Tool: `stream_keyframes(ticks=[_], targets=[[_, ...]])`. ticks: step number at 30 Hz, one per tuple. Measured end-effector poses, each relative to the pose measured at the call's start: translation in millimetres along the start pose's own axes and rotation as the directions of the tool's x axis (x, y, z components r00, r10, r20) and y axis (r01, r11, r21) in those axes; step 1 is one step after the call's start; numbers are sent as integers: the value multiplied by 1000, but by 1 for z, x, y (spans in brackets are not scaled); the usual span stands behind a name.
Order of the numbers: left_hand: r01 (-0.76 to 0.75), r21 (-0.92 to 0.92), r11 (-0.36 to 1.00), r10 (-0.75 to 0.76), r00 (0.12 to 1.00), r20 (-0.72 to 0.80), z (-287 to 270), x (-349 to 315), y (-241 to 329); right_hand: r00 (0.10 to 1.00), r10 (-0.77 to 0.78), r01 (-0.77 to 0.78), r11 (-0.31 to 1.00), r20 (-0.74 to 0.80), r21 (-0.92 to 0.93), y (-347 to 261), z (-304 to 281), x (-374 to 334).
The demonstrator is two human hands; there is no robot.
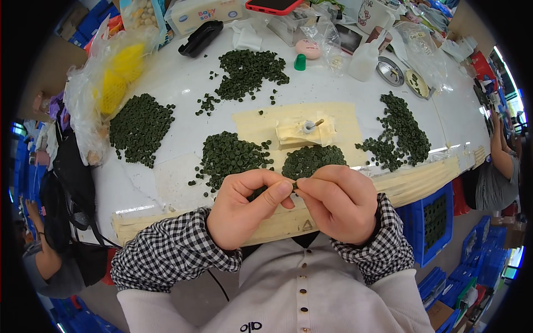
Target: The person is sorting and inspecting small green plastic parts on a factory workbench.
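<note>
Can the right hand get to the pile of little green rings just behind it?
Probably yes. The right hand hovers right in front of the pile of green rings, nothing between them, though its fingers already pinch a small dark piece.

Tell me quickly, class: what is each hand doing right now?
Left hand: closed, fingertips pinching a small dark green ring.
Right hand: closed, fingertips pinching the same ring from the other side.

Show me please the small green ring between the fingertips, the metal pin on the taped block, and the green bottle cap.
small green ring (294, 185), head view, its visible edge.
metal pin (318, 122), head view, its shaft.
green bottle cap (300, 62), head view, its side.
</note>
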State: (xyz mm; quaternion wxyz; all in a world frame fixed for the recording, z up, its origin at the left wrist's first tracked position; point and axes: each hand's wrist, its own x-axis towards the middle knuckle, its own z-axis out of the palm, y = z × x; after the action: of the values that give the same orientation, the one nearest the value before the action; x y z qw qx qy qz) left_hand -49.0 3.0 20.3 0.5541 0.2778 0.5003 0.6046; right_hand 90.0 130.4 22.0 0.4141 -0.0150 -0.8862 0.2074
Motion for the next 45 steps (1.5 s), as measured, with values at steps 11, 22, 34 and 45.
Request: stream_keyframes(ticks=[11, 22, 34, 45], targets=[[-35, 30, 999, 35, 999, 7, -1, 1, -9, 986, -166, 166, 986, 25, 30, 7, 3, -3], [23, -101, 995, -21, 1000, 16, 0, -1, -5, 999, -23, 23, 1000, -26, 12, 3, 3, -2], [182, -109, 977, -167, 976, 136, 0, 0, 3, 929, 337, -359, 920, 152, 157, -2, -6, 16], [221, 155, 963, -270, 804, 531, 1, 1, 2, 893, 394, -429, 892, 216, 146, -2, -6, 24]])
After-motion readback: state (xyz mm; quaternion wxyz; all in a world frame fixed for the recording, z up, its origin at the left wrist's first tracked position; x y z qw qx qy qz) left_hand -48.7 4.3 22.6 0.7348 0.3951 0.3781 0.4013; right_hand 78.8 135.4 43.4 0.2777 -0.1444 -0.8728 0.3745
